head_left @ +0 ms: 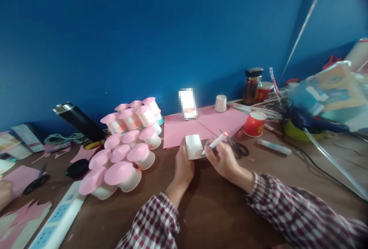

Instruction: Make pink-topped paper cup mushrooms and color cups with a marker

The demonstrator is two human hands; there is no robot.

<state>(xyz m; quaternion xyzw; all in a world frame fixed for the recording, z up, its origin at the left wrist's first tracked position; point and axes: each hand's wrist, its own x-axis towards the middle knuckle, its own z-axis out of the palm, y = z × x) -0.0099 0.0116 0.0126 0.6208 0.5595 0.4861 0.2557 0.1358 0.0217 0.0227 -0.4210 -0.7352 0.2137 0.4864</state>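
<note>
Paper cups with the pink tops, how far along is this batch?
Done: about a dozen white cups with pink paper discs stand grouped on the table. In hand: the left hand holds a bare white cup while the right hand puts a white pen to it. Left: another bare cup and uncut pink paper sheets beside scissors.
</note>
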